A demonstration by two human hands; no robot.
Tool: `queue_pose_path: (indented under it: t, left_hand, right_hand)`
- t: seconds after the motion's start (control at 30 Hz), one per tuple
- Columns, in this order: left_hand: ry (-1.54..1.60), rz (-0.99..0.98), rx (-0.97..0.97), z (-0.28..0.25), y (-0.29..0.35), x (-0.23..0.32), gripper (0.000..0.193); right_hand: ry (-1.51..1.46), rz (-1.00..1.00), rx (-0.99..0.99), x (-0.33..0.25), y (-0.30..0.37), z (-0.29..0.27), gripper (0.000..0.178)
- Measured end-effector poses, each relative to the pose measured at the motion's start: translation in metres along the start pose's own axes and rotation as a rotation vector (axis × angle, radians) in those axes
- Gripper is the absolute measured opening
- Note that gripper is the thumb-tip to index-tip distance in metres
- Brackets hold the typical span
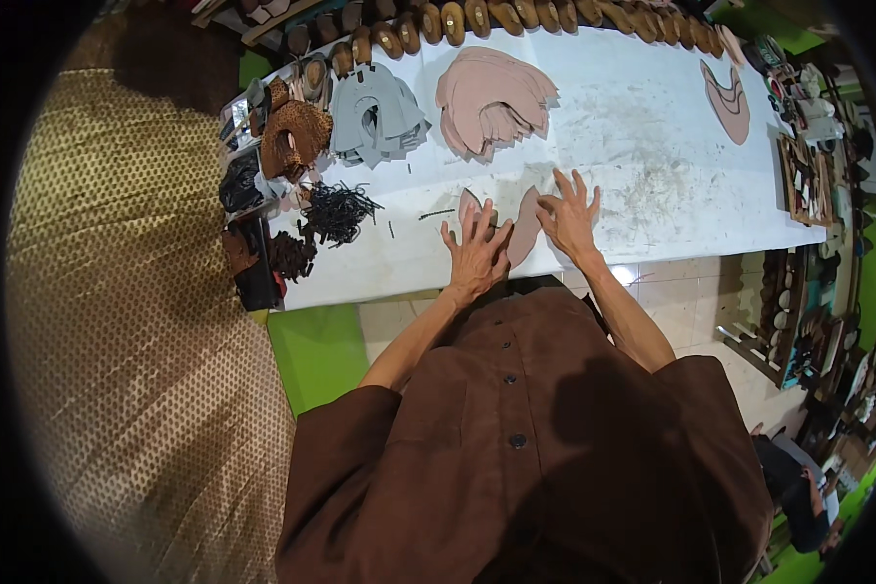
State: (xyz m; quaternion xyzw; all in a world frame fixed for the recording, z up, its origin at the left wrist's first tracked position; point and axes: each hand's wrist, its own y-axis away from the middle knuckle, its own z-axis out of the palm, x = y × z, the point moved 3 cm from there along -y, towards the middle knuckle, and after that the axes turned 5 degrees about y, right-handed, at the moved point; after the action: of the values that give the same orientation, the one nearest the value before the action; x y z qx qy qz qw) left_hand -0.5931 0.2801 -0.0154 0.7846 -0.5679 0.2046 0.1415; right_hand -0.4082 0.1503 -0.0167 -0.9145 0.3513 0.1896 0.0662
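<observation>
A U-shaped pinkish-grey cut piece [524,234], like a shoe upper, lies at the near edge of the white table. My left hand [475,255] rests over its left side with fingers spread, covering part of it. At the tip of the piece's right arm, my right hand [569,222] has thumb and forefinger pinched together, the other fingers stretched out. A thin dark strip [437,213] lies to the left of my left hand. Beyond my hands sits a stack of pink cut pieces [492,97], beside a stack of grey cut pieces [373,112].
Brown shoe lasts [453,21] line the far edge. At left are a pile of black strips [341,212] and brown patterned pieces [294,136]. A curved pink piece [734,122] and a wooden tray [804,185] lie at right. Another person [798,492] is at lower right.
</observation>
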Motion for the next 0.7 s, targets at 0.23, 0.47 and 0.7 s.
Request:
queue_pose_path:
  t: [0.23,0.47,0.7]
  left_hand:
    - [-0.018,-0.287,0.182,-0.013,0.001,-0.031,0.049]
    - [-0.104,-0.405,0.341,-0.036,0.018,-0.09,0.032]
    - [-0.078,-0.381,0.314,-0.038,0.009,-0.103,0.012]
  right_hand:
    - [-0.023,0.069,0.062,0.009,0.016,-0.007,0.03]
    - [-0.05,0.032,0.069,0.003,0.011,-0.004,0.024]
    - [-0.084,0.015,0.073,-0.008,0.003,-0.004,0.025]
